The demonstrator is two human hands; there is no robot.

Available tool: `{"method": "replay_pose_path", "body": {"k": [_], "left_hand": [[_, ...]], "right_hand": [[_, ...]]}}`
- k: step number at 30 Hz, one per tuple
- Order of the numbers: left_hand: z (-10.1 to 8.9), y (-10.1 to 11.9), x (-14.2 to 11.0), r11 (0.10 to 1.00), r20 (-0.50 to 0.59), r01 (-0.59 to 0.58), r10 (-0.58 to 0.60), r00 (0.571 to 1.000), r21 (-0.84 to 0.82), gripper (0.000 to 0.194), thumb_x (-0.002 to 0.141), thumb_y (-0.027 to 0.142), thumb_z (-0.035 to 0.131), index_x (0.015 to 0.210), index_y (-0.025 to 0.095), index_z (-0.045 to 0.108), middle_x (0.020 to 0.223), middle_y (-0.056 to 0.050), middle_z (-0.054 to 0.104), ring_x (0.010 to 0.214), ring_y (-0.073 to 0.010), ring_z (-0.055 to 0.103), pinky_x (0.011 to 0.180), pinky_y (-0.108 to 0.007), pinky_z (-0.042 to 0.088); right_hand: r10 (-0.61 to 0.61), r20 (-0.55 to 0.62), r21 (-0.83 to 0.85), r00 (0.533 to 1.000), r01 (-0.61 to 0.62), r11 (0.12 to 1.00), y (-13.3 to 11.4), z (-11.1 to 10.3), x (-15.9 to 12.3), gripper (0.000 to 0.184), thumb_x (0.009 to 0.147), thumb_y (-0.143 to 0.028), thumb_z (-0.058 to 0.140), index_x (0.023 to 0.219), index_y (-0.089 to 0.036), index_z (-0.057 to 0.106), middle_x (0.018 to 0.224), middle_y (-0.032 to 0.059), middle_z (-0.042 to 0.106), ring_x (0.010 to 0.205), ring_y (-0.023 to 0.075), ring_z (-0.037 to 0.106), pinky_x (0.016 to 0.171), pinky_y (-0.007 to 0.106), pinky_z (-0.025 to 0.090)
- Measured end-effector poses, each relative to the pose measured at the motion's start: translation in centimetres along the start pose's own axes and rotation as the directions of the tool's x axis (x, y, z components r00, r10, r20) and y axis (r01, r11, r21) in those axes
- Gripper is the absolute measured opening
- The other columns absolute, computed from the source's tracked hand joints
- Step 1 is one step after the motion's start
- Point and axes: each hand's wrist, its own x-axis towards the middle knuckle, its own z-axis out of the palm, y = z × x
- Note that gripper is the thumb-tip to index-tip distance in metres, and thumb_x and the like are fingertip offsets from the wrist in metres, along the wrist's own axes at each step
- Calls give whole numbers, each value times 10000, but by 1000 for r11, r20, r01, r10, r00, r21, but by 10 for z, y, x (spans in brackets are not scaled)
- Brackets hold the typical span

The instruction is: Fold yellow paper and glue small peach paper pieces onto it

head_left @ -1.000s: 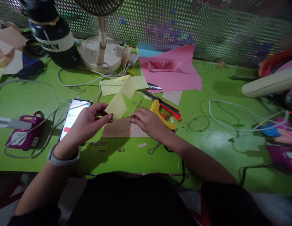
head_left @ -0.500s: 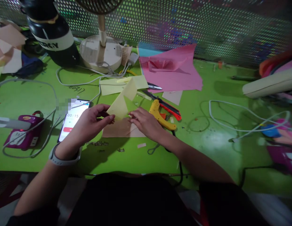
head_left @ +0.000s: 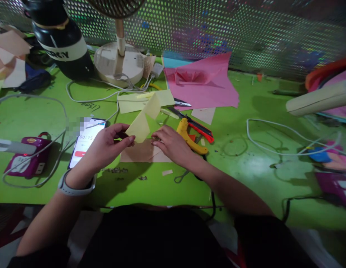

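Note:
My left hand (head_left: 113, 139) pinches the lower left edge of a folded piece of yellow paper (head_left: 139, 128) between thumb and fingers. The paper stands up at a slant, with its narrow tip pointing away from me. My right hand (head_left: 171, 143) is just right of it, its fingers bent and drawn together; whatever they hold, if anything, is too small to make out. A narrow gap shows between those fingertips and the yellow paper. Beneath both hands a pale pink sheet (head_left: 134, 154) lies flat on the green table (head_left: 162, 190).
Right of my hands lie a yellow glue gun (head_left: 186, 136), a red-and-black cutter (head_left: 201, 130) and scissors (head_left: 182, 102). Pink paper (head_left: 214, 93) and a fan base (head_left: 106, 63) are behind. Left are a phone (head_left: 87, 145), a purple power adapter (head_left: 28, 158) and loose cables.
The right flap of the yellow paper has shifted slightly left, away from my right fingertips. Both hands stay in nearly the same place.

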Motion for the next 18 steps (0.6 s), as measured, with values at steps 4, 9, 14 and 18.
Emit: {"method": "replay_pose_path", "body": {"k": [4, 9, 14, 18], "left_hand": [[0, 0, 0, 1000, 1, -6, 6, 1000, 6, 361, 807, 371, 706, 1077, 133, 680, 921, -79, 723, 787, -180, 675, 711, -305, 535], [1, 1, 0, 1000, 0, -15, 15, 1000, 0, 366, 808, 360, 709, 1087, 124, 676, 909, -78, 723, 792, -175, 675, 715, -292, 534], [0, -1, -1, 1000, -4, -15, 15, 1000, -2, 379, 809, 351, 703, 1112, 126, 669, 936, -86, 732, 813, -183, 681, 719, -296, 540], [0, -3, -1, 1000, 1, -10, 10, 1000, 23, 374, 816, 338, 693, 1130, 138, 662, 946, -86, 732, 818, -184, 686, 728, -299, 546]], "right_hand": [[29, 50, -43, 998, -27, 999, -4, 2, 3, 88, 907, -143, 581, 956, -128, 652, 983, 117, 619, 937, 242, 581, 830, 427, 507], [64, 61, -11, 996, -63, 998, -5, 0, 5, 61, 910, -131, 572, 901, -118, 631, 950, 111, 617, 915, 231, 574, 816, 389, 497], [54, 42, 11, 998, -54, 998, 0, 1, 3, 83, 918, -148, 557, 975, -151, 618, 1006, 104, 611, 936, 233, 576, 811, 397, 499], [23, 9, -39, 1000, -22, 999, 0, 6, 1, 108, 923, -121, 526, 928, -146, 631, 966, 103, 610, 914, 235, 578, 815, 413, 491]]}}
